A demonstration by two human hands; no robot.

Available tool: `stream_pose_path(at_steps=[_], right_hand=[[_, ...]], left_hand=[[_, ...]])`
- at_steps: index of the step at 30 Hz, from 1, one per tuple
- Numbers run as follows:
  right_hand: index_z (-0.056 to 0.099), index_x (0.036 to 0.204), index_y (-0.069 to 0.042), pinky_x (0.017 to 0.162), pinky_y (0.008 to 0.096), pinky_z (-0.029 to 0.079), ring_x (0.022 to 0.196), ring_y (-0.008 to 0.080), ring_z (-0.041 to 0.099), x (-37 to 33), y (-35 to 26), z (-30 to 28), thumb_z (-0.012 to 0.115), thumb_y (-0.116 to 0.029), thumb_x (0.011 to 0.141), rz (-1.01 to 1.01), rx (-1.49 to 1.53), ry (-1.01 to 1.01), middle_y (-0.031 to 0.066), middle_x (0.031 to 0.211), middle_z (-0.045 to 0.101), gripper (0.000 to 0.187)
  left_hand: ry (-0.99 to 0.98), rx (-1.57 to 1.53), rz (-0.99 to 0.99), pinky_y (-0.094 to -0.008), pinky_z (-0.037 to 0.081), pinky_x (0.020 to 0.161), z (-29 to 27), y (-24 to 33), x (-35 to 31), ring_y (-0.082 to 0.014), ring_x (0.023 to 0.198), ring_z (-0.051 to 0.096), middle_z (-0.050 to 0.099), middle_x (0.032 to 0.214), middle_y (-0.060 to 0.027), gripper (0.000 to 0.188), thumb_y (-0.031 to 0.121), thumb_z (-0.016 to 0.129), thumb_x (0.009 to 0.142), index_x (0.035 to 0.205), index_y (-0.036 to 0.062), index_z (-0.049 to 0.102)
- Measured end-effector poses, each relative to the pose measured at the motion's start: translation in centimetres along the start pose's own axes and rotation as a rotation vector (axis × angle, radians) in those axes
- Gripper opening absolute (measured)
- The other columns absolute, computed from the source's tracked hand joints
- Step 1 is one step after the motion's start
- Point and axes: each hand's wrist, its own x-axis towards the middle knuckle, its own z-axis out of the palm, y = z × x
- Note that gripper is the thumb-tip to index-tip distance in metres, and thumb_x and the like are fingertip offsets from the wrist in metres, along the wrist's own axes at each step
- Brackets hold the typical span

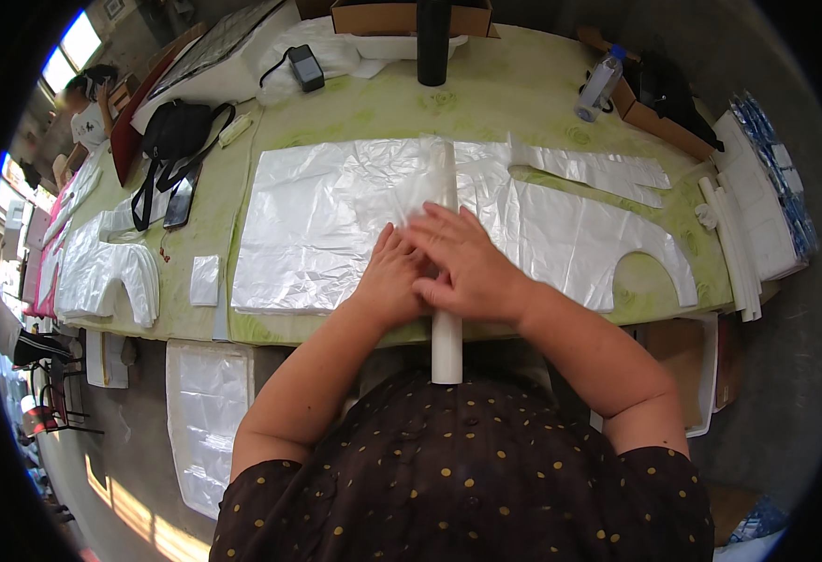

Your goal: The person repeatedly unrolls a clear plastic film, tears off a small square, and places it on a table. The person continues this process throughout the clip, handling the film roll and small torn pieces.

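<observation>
A stack of thin, whitish vest-shaped plastic bags [299,225] lies flat across the table in front of me, its handle loops toward the right. Over its middle runs a white tube [447,351], its near end sticking out past the table edge toward my body. My left hand [394,281] rests at the tube's left side, fingers stretched forward on loose clear film. Partly overlapping it, my right hand [472,267] lies over the tube with its fingers extended and slightly blurred. The hands hide the middle of the tube and some of the film.
At the left lie more plastic bags [107,276], a black bag [175,131] and a phone [179,204]. A dark cylinder [433,47] stands at the back. A water bottle [600,86] and a cardboard box [664,117] are back right. White tubes [734,248] lie at the right edge.
</observation>
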Motion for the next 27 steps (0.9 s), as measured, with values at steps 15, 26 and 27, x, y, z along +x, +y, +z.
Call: stream_pose_path(at_steps=[15,26,27], right_hand=[[0.068,0.111,-0.007,0.112,0.0563,0.036,0.114,0.0368,0.056,-2.1,-2.6,4.1,0.072,-0.011,0.081,-0.072,0.216,0.303,0.0095,0.117,0.063,0.03],[0.072,0.099,-0.008,0.102,0.0493,0.047,0.105,0.0321,0.063,-9.7,-4.5,2.0,0.077,-0.001,0.075,-0.149,0.347,0.226,0.0072,0.102,0.069,0.026],[0.071,0.1,-0.007,0.101,0.048,0.048,0.104,0.0321,0.064,-9.4,-4.5,2.2,0.076,-0.001,0.075,-0.163,0.371,0.228,0.0074,0.101,0.069,0.026]], left_hand=[[0.154,-0.402,0.324,-0.0525,0.031,0.119,-7.1,1.8,0.4,-0.0404,0.143,0.042,0.06,0.142,-0.0133,0.035,0.026,0.056,0.098,0.127,0.0092,0.068],[0.165,-0.158,0.233,-0.0594,0.024,0.121,-6.8,2.4,-1.7,-0.0358,0.144,0.044,0.063,0.137,-0.0049,0.028,0.031,0.068,0.093,0.117,0.0165,0.069],[0.19,-0.23,0.266,-0.0593,0.024,0.121,-6.7,3.5,-0.9,-0.036,0.144,0.044,0.062,0.139,-0.0054,0.029,0.03,0.069,0.092,0.118,0.0164,0.069]])
